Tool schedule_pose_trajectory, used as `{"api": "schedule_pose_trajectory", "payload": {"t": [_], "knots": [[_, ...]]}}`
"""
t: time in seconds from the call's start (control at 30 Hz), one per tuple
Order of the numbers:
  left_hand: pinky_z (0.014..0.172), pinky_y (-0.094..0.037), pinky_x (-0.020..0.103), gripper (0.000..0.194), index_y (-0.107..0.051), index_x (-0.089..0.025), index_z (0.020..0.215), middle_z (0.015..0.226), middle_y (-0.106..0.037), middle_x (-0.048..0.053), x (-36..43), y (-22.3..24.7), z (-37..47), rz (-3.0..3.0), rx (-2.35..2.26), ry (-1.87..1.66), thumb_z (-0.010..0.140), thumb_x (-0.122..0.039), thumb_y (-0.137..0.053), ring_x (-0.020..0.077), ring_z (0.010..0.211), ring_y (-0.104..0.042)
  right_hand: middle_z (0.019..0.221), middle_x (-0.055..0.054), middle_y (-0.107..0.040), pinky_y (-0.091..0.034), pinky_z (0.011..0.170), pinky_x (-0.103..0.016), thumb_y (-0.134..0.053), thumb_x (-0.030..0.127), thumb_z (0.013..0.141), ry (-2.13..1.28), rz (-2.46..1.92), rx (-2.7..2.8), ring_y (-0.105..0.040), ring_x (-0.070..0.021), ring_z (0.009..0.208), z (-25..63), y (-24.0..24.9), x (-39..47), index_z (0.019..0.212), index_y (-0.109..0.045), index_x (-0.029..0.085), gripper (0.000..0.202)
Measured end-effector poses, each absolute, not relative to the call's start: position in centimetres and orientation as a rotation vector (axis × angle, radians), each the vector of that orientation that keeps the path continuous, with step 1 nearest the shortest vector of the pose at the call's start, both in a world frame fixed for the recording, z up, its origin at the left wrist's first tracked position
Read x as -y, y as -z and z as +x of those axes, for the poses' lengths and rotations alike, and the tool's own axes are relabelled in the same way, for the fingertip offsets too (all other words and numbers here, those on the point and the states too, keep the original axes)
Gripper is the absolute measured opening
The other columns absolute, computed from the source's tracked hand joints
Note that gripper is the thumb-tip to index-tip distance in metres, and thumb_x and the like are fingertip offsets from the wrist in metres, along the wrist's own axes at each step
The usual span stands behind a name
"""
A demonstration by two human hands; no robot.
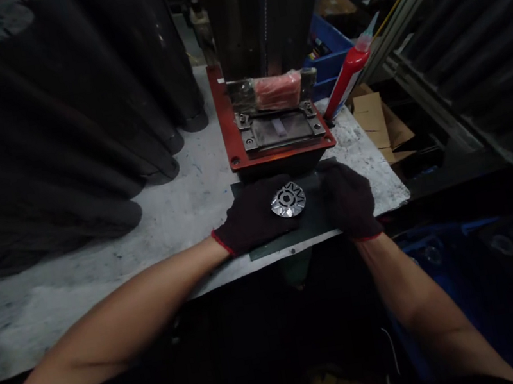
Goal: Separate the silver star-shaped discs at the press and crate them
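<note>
My left hand [254,216], in a dark knit glove with a red cuff, is closed around a shiny round slotted metal disc [287,199] with a hole at its centre. The disc's patterned face points up, and its thickness below is hidden by the glove. Under both hands lies a dark green mat [278,242] at the table's front edge. On the mat's right side my right hand [349,197], gloved alike, is curled closed. Its fingertips are in shadow, and whatever they may hold does not show.
Just beyond my hands stands a press-like machine with a red base [233,150] and a metal fixture [281,128]. Tall dark cylinders [77,103] crowd the left of the white tabletop [181,210]. A red bottle [347,81], a blue bin [333,43] and cardboard [370,120] are at right.
</note>
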State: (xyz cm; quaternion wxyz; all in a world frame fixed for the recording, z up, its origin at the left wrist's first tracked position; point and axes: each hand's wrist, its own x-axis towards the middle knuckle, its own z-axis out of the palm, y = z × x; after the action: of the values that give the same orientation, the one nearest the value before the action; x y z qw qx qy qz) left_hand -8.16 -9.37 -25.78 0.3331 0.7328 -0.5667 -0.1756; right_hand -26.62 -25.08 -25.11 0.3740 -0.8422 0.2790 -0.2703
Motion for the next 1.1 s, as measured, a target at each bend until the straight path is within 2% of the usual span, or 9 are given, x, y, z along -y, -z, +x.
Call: {"api": "schedule_pose_trajectory", "payload": {"t": [0.1, 0.17, 0.33, 0.5, 0.67, 0.77, 0.87, 0.97, 1.1], "knots": [[0.116, -0.057, 0.047, 0.077, -0.064, -0.031, 0.152, 0.151, -0.071, 0.005, 9.6, 26.0, -8.2, 1.936, 1.533, 0.469, 0.083, -0.048, -0.093, 0.0328, 0.135, -0.071, 0.102, -0.006, -0.083, -0.060, 0.092, -0.037, -0.051, 0.042, 0.108, 0.649, -2.124, -0.666, -0.077, -0.0249, 0.100, -25.2, 25.1, 24.6, 0.099, -0.084, 0.024, 0.039], [0.116, -0.056, 0.047, 0.073, -0.064, -0.033, 0.151, 0.151, -0.071, 0.004, 9.7, 26.1, -8.2, 1.944, 1.542, 0.459, 0.085, -0.049, -0.090, 0.0323, 0.135, -0.070, 0.101, -0.006, -0.085, -0.060, 0.092, -0.037, -0.053, 0.042, 0.106, 0.594, -2.160, -0.622, -0.078, -0.0254, 0.098, -24.6, 25.2, 24.4, 0.093, -0.084, 0.024, 0.038], [0.119, -0.055, 0.047, 0.072, -0.063, -0.031, 0.154, 0.153, -0.070, 0.005, 9.6, 25.5, -8.3, 1.931, 1.531, 0.478, 0.088, -0.047, -0.088, 0.0331, 0.138, -0.069, 0.103, -0.008, -0.086, -0.059, 0.091, -0.035, -0.053, 0.038, 0.109, 0.530, -2.377, -0.621, -0.080, -0.0257, 0.100, -24.5, 24.8, 24.5, 0.099, -0.085, 0.021, 0.038], [0.118, -0.056, 0.050, 0.068, -0.066, -0.030, 0.150, 0.152, -0.070, 0.007, 9.6, 25.2, -8.3, 1.949, 1.570, 0.502, 0.088, -0.046, -0.087, 0.0351, 0.137, -0.069, 0.121, -0.012, -0.085, -0.059, 0.100, -0.039, -0.056, 0.023, 0.105, 0.293, -2.798, -0.386, -0.079, -0.0295, 0.112, -24.7, 21.7, 24.8, 0.116, -0.086, 0.019, 0.032], [0.124, -0.052, 0.048, 0.084, -0.057, -0.031, 0.160, 0.160, -0.065, 0.007, 9.3, 26.1, -8.1, 1.947, 1.561, 0.467, 0.085, -0.050, -0.089, 0.0335, 0.144, -0.065, 0.120, -0.008, -0.085, -0.059, 0.094, -0.037, -0.060, 0.027, 0.107, 0.086, -2.827, -0.154, -0.080, -0.0280, 0.108, -24.4, 18.5, 26.1, 0.119, -0.085, 0.023, 0.028], [0.123, -0.052, 0.048, 0.085, -0.057, -0.033, 0.159, 0.159, -0.066, 0.006, 9.3, 26.6, -8.0, 1.949, 1.551, 0.440, 0.084, -0.052, -0.091, 0.0341, 0.143, -0.065, 0.121, -0.006, -0.085, -0.060, 0.094, -0.037, -0.062, 0.030, 0.108, 0.139, -2.749, -0.086, -0.080, -0.0264, 0.108, -25.1, 19.4, 26.5, 0.120, -0.084, 0.023, 0.026], [0.121, -0.053, 0.045, 0.081, -0.059, -0.032, 0.157, 0.156, -0.068, 0.006, 9.4, 26.7, -8.0, 1.909, 1.571, 0.409, 0.085, -0.052, -0.090, 0.0331, 0.142, -0.066, 0.117, -0.006, -0.085, -0.061, 0.092, -0.035, -0.057, 0.029, 0.111, 0.401, -2.653, -0.184, -0.080, -0.0235, 0.104, -26.2, 22.7, 26.1, 0.123, -0.082, 0.022, 0.029], [0.121, -0.052, 0.046, 0.081, -0.059, -0.028, 0.158, 0.155, -0.069, 0.008, 9.4, 26.3, -8.1, 1.919, 1.567, 0.404, 0.085, -0.050, -0.089, 0.0339, 0.141, -0.066, 0.110, -0.008, -0.085, -0.062, 0.092, -0.036, -0.049, 0.026, 0.112, 0.637, -2.705, -0.305, -0.080, -0.0243, 0.102, -26.9, 25.3, 25.6, 0.113, -0.083, 0.022, 0.035], [0.121, -0.052, 0.050, 0.072, -0.061, -0.024, 0.156, 0.155, -0.069, 0.010, 9.4, 25.4, -8.4, 1.887, 1.551, 0.466, 0.091, -0.048, -0.082, 0.0353, 0.140, -0.067, 0.111, -0.010, -0.085, -0.059, 0.097, -0.037, -0.055, 0.020, 0.107, 0.396, -2.906, -0.185, -0.079, -0.0266, 0.106, -26.2, 23.9, 25.3, 0.114, -0.084, 0.021, 0.030]]}}
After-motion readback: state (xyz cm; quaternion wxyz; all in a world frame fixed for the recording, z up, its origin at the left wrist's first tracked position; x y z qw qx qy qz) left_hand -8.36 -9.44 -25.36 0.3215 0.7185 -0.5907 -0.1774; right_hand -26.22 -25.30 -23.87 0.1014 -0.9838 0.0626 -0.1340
